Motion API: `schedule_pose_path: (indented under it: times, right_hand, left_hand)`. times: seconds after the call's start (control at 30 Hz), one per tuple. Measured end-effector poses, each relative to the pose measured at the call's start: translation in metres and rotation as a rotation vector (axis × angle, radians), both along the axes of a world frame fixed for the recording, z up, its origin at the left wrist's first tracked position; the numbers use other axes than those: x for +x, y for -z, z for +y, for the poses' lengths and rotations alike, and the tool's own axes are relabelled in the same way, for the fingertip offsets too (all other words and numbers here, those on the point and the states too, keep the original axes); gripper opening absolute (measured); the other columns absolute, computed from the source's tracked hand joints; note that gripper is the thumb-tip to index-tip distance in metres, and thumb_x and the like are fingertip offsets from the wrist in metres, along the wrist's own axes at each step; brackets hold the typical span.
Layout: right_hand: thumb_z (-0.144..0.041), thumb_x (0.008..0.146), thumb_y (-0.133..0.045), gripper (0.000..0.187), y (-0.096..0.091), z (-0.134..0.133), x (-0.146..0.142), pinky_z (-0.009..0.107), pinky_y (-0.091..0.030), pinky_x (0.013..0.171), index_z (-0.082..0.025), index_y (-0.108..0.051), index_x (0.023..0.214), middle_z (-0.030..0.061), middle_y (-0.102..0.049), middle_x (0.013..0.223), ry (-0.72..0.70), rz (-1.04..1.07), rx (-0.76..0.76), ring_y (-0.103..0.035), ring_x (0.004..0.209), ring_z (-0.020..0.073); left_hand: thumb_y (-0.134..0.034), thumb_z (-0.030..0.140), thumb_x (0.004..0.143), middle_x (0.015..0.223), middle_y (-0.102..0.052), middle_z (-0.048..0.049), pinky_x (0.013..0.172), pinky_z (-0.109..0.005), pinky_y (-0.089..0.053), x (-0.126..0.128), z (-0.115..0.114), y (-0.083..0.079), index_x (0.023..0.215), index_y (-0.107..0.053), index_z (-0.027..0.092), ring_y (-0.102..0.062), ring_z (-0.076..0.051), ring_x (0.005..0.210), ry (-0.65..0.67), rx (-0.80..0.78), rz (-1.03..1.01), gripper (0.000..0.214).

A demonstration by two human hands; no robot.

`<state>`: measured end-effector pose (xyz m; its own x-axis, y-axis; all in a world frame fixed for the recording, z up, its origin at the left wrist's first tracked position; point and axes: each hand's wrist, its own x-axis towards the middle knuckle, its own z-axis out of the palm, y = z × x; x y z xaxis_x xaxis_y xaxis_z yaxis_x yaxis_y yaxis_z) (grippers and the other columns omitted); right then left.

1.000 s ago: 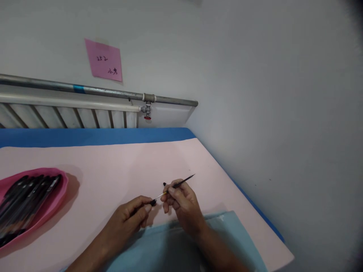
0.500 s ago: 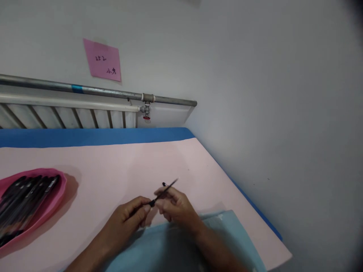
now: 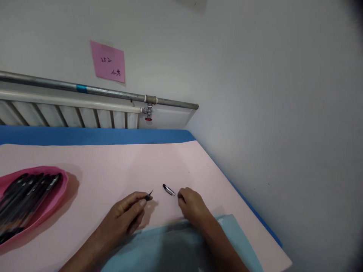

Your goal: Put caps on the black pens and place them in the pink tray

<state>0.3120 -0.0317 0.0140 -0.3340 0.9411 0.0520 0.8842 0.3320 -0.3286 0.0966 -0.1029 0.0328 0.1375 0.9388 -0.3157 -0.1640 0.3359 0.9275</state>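
Note:
Between the thumb and fingers of my left hand (image 3: pixel 127 213) is a small black pen part (image 3: pixel 148 197) with a thin dark point sticking out up and to the right. Most of that part is hidden by the fingers. My right hand (image 3: pixel 193 206) is closed and rests low over the pink surface, just right of a pen cap (image 3: pixel 169 190). Something small and dark shows at its fingertips, too small to name. The cap lies on the surface, clear with a black end and apart from both hands.
On the left stands a pink basket (image 3: pixel 64 189) with several black-and-clear pens (image 3: pixel 31 200). Light blue plastic (image 3: pixel 150 245) lies along the near edge, under my forearms. The pink-covered table (image 3: pixel 107 166) has a blue edge (image 3: pixel 85 136) and meets a wall at right.
My right hand has moved right, away from my left hand, uncovering the pen cap. The long thin dark rod between the hands no longer shows; only a short point does.

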Motion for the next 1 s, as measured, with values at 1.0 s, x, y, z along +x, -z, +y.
schedule_pose_path:
  times: [1.0]
  right_hand:
    - [-0.021,0.067,-0.062,0.011,-0.018,-0.032,-0.052,0.021,-0.034,0.048,-0.015,-0.063,0.076,-0.0023,-0.055,0.060,-0.012,1.331,-0.612,-0.044,0.046,0.0063]
  left_hand:
    - [-0.049,0.043,0.078,0.049,-0.033,0.0085,0.043,-0.020,-0.016,0.013,-0.007,-0.008,0.096,-0.053,0.017,-0.026,-0.005,0.045,0.149,-0.005,-0.040,0.032]
